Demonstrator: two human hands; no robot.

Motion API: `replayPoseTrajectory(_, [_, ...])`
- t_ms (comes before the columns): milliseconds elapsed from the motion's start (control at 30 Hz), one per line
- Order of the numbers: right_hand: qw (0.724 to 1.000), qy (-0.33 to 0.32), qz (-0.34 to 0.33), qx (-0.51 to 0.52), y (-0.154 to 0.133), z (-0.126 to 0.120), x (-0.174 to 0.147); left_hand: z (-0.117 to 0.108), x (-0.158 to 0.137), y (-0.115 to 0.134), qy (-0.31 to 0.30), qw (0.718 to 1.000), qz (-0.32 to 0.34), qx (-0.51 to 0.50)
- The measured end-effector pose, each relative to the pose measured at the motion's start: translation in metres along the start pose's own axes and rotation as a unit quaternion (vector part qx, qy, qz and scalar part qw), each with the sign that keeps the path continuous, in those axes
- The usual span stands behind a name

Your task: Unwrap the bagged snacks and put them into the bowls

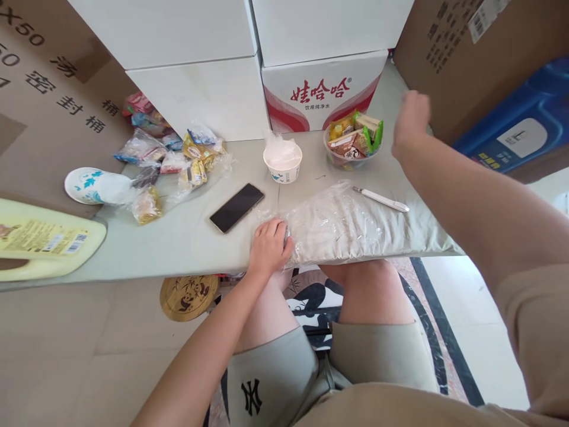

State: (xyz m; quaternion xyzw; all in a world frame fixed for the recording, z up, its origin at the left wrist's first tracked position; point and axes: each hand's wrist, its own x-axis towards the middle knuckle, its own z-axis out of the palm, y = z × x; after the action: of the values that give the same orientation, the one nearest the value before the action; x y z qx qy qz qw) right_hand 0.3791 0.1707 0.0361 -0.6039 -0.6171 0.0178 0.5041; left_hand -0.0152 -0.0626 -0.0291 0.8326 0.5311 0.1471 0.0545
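Spread on the bench (186,252), the clear, crinkled plastic film (331,231) is gripped at its left end by the left hand (269,246); beyond its right end, the blurred right hand's (412,121) grip cannot be told.

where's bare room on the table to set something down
Widest: toward the front, between yellow jug and phone. Narrower: between paper tub and snack bowl. Crowded: back left, snack packets; front middle to right, left hand, plastic film and white-handled tool.
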Motion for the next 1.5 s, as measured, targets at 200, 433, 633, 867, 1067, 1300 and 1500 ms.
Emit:
replayPoseTrajectory(200, [0.988,-0.131,-0.055,-0.057,-0.068,-0.072,-0.169,-0.003,-0.001,0.002,0.005,1.0,0.009,0.004])
replayPoseTrajectory(433, [0.897,-0.38,-0.169,-0.152,-0.095,-0.058,-0.275,-0.004,0.004,-0.004,-0.002,1.0,0.005,-0.027])
replayPoseTrajectory(633, [0.899,-0.382,-0.15,-0.154,-0.09,-0.058,-0.269,-0.038,0.023,-0.026,-0.035,0.993,-0.025,-0.108])
replayPoseTrajectory(867, [0.909,-0.361,-0.163,-0.132,-0.092,-0.058,-0.27,-0.04,-0.031,0.013,-0.124,0.986,0.114,-0.007])
replayPoseTrajectory(1067, [0.881,-0.411,-0.214,-0.094,-0.088,-0.076,-0.277,-0.04,-0.042,0.004,-0.097,0.99,0.019,-0.1])
replayPoseTrajectory(1300, [0.949,-0.289,-0.123,0.003,-0.103,-0.104,-0.272,-0.054,-0.019,0.003,0.004,0.942,-0.078,-0.326])
replayPoseTrajectory(1500, [0.952,-0.191,0.172,0.166,-0.11,-0.125,-0.246,-0.053,-0.001,0.012,0.041,0.854,-0.192,-0.482])
